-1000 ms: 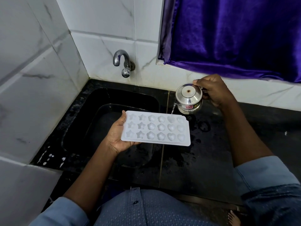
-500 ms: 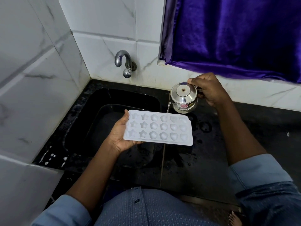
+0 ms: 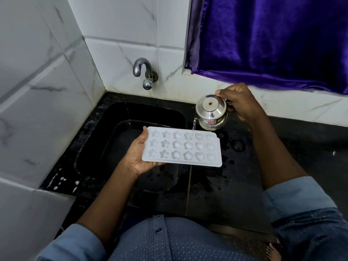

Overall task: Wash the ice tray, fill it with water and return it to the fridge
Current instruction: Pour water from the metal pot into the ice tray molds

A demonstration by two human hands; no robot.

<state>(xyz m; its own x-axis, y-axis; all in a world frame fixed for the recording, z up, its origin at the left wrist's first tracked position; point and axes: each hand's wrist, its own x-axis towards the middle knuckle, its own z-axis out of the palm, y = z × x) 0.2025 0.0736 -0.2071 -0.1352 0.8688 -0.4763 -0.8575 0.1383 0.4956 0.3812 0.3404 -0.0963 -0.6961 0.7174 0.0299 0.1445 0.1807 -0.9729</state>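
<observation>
A white ice tray (image 3: 181, 146) with star, flower and heart moulds is held level over the right side of the black sink (image 3: 105, 132). My left hand (image 3: 137, 153) grips its left end, thumb on the rim and fingers underneath. My right hand (image 3: 239, 104) holds a small lidded steel pot (image 3: 211, 112) by its handle, tilted just behind the tray. A thin stream of water (image 3: 194, 125) falls from the pot's spout into the tray's back row, near the fourth mould from the left.
A steel tap (image 3: 144, 72) juts from the white tiled wall above the sink, with no water running. The black counter (image 3: 235, 178) right of the sink is wet. A purple curtain (image 3: 273, 40) hangs at the back right. A tiled wall stands close on the left.
The steel pot and its water stream have shifted left along the tray's back row. The tray stays in my left hand, nearly still.
</observation>
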